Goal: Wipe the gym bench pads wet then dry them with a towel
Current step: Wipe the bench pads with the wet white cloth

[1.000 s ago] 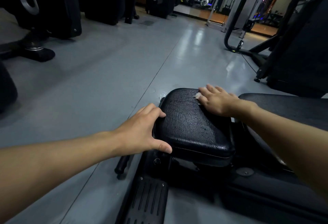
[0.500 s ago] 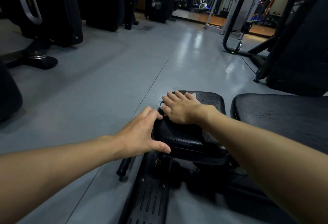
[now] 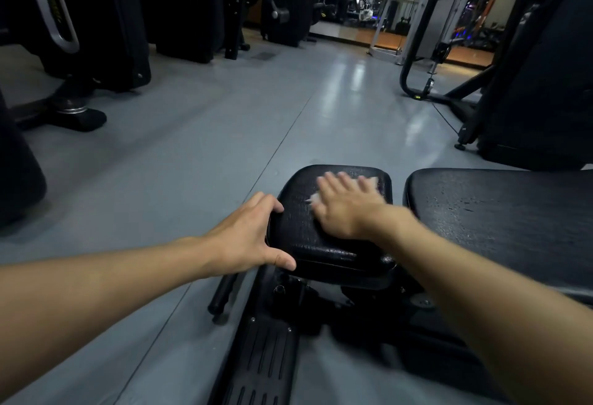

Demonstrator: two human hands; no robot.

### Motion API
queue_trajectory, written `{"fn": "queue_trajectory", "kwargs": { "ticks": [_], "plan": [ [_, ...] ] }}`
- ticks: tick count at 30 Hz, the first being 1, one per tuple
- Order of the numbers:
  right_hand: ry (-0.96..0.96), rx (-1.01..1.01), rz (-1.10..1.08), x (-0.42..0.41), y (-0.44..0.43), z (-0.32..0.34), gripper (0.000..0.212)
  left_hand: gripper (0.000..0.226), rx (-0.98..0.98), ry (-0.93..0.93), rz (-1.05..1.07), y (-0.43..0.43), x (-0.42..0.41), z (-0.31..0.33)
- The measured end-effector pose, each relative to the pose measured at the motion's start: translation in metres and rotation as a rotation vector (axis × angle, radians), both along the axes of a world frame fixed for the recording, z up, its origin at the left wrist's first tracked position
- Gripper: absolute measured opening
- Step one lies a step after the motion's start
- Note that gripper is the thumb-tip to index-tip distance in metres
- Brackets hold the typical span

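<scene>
seat pad (image 3: 321, 244) lower centre of frame, back pad (image 3: 497, 212) just right of it. left hand (image 3: 247, 238) grips the seat pad's left edge, fingers curled over it. right hand (image 3: 345, 209) flat, fingers straight, pressing a white wipe (image 3: 316, 196) onto the top; blurred. Vinyl looks firm and probably slick when wet. Wipe is thin and limp, so pin it under the palm. No containers visible.

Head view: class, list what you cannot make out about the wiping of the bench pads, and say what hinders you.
1. The white wipe: head view, mostly hidden under the right hand; material and wetness unclear.
2. The right hand: head view, motion-blurred; finger pose unclear.
3. The long pad: head view, cut off by the right edge.
4. The seat pad: head view, its mount lost in shadow.
</scene>
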State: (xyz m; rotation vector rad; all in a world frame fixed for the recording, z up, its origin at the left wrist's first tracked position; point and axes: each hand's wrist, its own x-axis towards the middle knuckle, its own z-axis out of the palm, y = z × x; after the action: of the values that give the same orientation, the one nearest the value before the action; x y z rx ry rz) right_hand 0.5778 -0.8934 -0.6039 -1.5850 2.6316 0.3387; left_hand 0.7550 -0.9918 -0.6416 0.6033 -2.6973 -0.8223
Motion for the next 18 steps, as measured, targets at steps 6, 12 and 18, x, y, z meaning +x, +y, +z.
{"fn": "queue_trajectory", "kwargs": {
  "ticks": [6, 12, 18],
  "plan": [
    [-0.020, 0.031, 0.235, 0.041, 0.003, -0.002, 0.063, 0.111, 0.057, 0.010, 0.051, 0.003, 0.000, -0.002],
    [-0.015, -0.005, 0.033, -0.023, 0.056, 0.012, 0.059, 0.113, 0.073, -0.026, 0.023, 0.005, 0.002, 0.003],
    [0.001, 0.010, 0.042, 0.018, 0.044, 0.006, 0.064, 0.112, 0.042, -0.041, 0.024, 0.005, 0.002, 0.004]
  ]
}}
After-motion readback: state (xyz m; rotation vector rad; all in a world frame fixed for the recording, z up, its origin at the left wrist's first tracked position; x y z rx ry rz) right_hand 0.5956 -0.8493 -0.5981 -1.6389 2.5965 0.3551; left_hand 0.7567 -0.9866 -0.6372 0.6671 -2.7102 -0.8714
